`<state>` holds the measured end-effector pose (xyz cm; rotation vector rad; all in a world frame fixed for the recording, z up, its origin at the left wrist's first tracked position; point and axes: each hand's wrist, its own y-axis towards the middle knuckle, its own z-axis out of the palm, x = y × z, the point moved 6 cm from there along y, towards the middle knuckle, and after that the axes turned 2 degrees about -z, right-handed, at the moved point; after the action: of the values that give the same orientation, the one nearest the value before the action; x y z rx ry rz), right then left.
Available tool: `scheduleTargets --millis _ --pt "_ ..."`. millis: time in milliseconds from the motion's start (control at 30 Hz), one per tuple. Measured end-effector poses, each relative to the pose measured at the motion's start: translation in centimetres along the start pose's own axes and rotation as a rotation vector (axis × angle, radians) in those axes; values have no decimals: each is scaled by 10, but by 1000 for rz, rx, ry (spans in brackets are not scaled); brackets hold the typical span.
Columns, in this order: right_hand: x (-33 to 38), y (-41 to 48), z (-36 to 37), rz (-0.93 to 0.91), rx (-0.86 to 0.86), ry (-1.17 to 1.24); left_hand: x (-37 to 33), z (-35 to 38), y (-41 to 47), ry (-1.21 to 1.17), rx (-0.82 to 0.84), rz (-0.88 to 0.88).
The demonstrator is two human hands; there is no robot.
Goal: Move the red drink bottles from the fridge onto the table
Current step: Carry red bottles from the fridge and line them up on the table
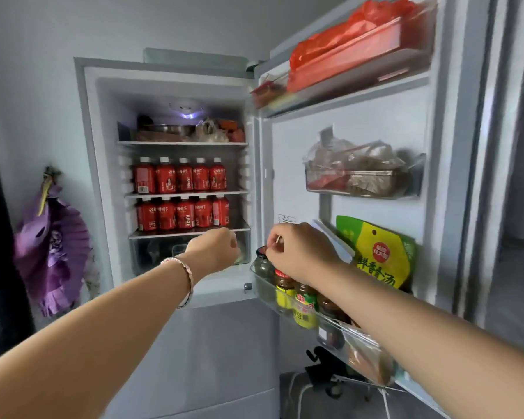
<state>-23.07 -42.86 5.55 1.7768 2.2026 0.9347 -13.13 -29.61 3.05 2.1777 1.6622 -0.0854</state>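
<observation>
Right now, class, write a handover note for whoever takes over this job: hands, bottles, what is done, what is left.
Left hand: empty, fingers loosely curled, held out just under the lower row of red bottles.
Right hand: fingers curled by a dark jar lid in the fridge door; grip unclear.
Five bottles stand in the upper row, five in the lower.
Done: door open.
Left: all ten bottles; table not in view.

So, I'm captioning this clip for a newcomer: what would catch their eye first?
Two rows of red drink bottles, on the two middle shelves of the fridge. Both hands are stretched out: the left hand below the lower row, the right hand by the jars in the door's bottom rack.
</observation>
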Motion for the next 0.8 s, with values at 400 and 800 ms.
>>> scheduleTargets --millis 400,800 --pt "31 206 151 42 340 -45 170 -54 139 134 -124 -52" --pt "25 382 235 69 141 -29 252 -68 310 130 -413 13"
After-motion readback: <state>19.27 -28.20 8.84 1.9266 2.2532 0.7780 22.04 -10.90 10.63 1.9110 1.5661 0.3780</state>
